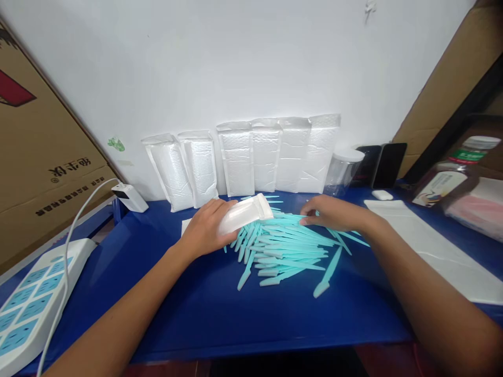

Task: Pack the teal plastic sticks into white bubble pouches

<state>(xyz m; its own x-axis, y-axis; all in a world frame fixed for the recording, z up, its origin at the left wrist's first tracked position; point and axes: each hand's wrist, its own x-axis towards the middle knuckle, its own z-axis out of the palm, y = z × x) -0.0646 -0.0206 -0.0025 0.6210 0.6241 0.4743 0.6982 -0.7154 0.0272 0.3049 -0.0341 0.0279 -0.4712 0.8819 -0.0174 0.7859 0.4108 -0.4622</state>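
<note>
My left hand (208, 228) is wrapped around a small white padded mailer (245, 213), held tilted above the blue table. Its narrow end points right, over a loose pile of turquoise eyebrow razors (285, 243). At the pile's upper right, my right hand (328, 212) has its fingers curled into a pinch on the thin handle of an eyebrow razor; the fingertips partly hide it. One separate eyebrow razor (329, 273) lies at the pile's lower right. Behind the pile, several white padded mailers (236, 162) stand upright against the wall.
A clear jar with a white lid (343, 170) and dark phones (388, 166) stand at the back right. A flat white sheet (428, 251) and a bottle (448, 175) are at right. Left are a power strip (43, 293) and a white charger (131, 196) with a cable.
</note>
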